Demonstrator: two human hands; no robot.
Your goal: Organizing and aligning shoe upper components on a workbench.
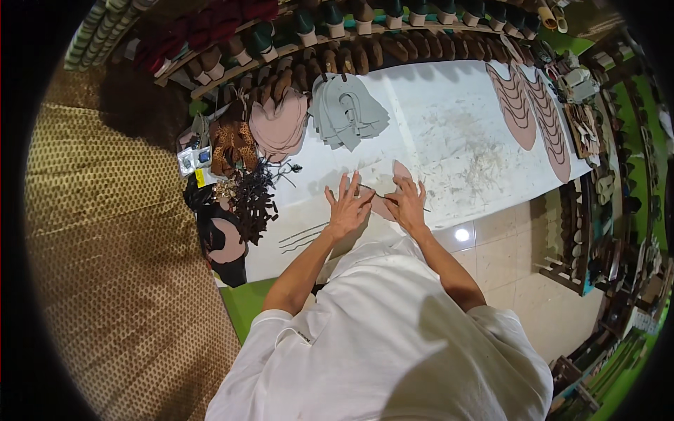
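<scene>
At the near edge of the white worktable, my left hand pinches a thin dark strip between thumb and forefinger, its other fingers spread. My right hand grips the same strip a little to the right, and a loose end sticks out past it. Beneath both hands lies a pink shoe-upper piece, partly covered by them. Several more dark wavy strips rest on the table by my left forearm. Far right, two long pink pieces carry wavy dark lines across them.
Stacks of grey pieces and pink pieces stand behind my left hand. A pile of small dark bits sits at the left, near a black bag. Racks of shoe lasts line the back.
</scene>
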